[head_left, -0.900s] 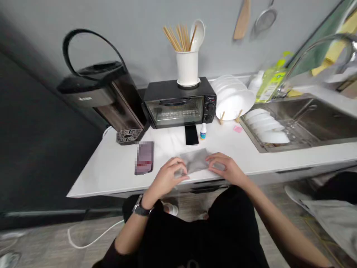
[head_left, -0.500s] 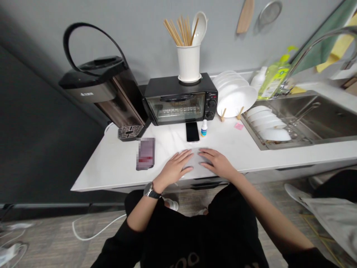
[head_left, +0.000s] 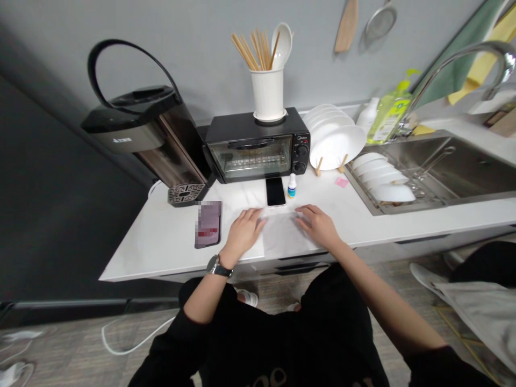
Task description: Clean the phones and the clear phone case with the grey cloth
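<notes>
1. A thin grey sheet [head_left: 282, 235] lies flat on the white counter [head_left: 153, 255]. It is on the near side of the black phone [head_left: 276, 192], between the phone and the person's body. I can't tell if it is cloth or plastic.
2. The left hand [head_left: 241, 231] is to the near left of the phone. Its fingers are loose and grip nothing. The sheet lies just to the right of its thumb.
3. The right hand [head_left: 318, 224] is to the near right of the phone. It grips nothing too, and its fingers are spread. The sheet lies to the left of its palm.
4. The right hand looks nearer, as its fingers seem to be over the sheet's right side. I can't tell if the fingertips press on it.
5. The sheet looks a bit longer from side to side, but its right edge is hard to see, so I'm not sure.
6. A small white bottle [head_left: 292, 186] stands just to the right of the phone.
</notes>
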Demonstrator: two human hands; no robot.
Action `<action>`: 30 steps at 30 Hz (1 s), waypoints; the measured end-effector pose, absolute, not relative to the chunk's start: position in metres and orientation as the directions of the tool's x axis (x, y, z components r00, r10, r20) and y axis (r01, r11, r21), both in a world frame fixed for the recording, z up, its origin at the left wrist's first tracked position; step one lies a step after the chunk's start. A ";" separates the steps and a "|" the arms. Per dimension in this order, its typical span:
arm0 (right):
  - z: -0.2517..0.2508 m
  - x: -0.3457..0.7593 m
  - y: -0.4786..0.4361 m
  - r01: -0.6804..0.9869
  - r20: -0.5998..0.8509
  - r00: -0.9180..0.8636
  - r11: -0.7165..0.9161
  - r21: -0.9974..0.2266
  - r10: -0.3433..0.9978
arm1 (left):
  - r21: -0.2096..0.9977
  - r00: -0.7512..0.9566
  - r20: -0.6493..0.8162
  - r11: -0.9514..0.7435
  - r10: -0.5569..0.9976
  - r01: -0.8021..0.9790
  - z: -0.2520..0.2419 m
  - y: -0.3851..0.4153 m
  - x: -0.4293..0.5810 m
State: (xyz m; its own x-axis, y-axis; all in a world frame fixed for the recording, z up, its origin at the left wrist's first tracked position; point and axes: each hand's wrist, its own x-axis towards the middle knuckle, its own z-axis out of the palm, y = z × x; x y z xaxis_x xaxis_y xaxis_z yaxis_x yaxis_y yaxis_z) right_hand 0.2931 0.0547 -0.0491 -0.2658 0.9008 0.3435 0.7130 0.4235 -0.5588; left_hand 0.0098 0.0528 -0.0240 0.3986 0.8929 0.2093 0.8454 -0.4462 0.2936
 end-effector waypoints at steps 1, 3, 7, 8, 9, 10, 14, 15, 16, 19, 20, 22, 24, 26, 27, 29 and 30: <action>-0.051 0.292 0.060 0.710 0.323 -0.233 0.388 -0.587 0.917 | 0.323 0.369 0.200 -0.417 0.908 0.850 -0.022 0.058 0.012; -0.054 0.291 0.072 0.690 0.297 -0.220 0.364 -0.625 0.929 | 0.381 0.370 0.164 -0.405 0.914 0.831 -0.018 0.067 0.014; -0.055 0.295 0.088 0.577 0.229 -0.318 0.380 -0.723 0.920 | 0.484 0.440 0.123 -0.441 0.890 0.756 -0.014 0.077 0.011; -0.055 0.296 0.089 0.537 0.212 -0.343 0.376 -0.755 0.915 | 0.517 0.454 0.117 -0.445 0.883 0.731 -0.015 0.078 0.010; -0.054 0.297 0.090 0.496 0.198 -0.364 0.370 -0.786 0.910 | 0.550 0.465 0.114 -0.446 0.878 0.706 -0.016 0.078 0.008; -0.053 0.297 0.089 0.456 0.189 -0.380 0.362 -0.813 0.905 | 0.581 0.471 0.114 -0.443 0.875 0.683 -0.017 0.079 0.008; -0.038 0.294 0.078 0.328 0.206 -0.374 0.337 -0.883 0.904 | 0.655 0.446 0.132 -0.416 0.885 0.631 -0.012 0.074 0.008; -0.031 0.293 0.073 0.289 0.220 -0.355 0.330 -0.899 0.909 | 0.664 0.433 0.141 -0.409 0.890 0.625 -0.006 0.070 0.009; -0.023 0.294 0.068 0.239 0.234 -0.335 0.322 -0.916 0.913 | 0.669 0.419 0.166 -0.414 0.893 0.617 0.001 0.066 0.009; 0.003 0.300 0.055 0.078 0.246 -0.336 0.288 -0.955 0.909 | 0.641 0.360 0.369 -0.515 0.857 0.568 0.027 0.050 0.009; 0.010 0.303 0.053 0.048 0.239 -0.362 0.274 -0.961 0.901 | 0.620 0.341 0.444 -0.559 0.829 0.551 0.033 0.046 0.010; 0.015 0.305 0.055 0.056 0.209 -0.383 0.248 -0.967 0.900 | 0.599 0.352 0.468 -0.584 0.811 0.548 0.040 0.044 0.012; 0.013 0.302 0.062 0.094 0.182 -0.341 0.226 -0.970 0.922 | 0.600 0.387 0.369 -0.534 0.845 0.596 0.040 0.048 0.015; 0.009 0.298 0.069 0.118 0.171 -0.293 0.213 -0.970 0.941 | 0.595 0.397 0.303 -0.497 0.866 0.631 0.038 0.052 0.018; 0.008 0.296 0.069 0.115 0.175 -0.290 0.216 -0.969 0.941 | 0.594 0.395 0.312 -0.502 0.864 0.629 0.040 0.052 0.018; 0.013 0.295 0.065 0.089 0.201 -0.292 0.236 -0.968 0.935 | 0.594 0.383 0.361 -0.527 0.850 0.608 0.049 0.046 0.018; 0.017 0.295 0.061 0.070 0.221 -0.287 0.250 -0.966 0.932 | 0.599 0.373 0.388 -0.538 0.843 0.593 0.057 0.041 0.017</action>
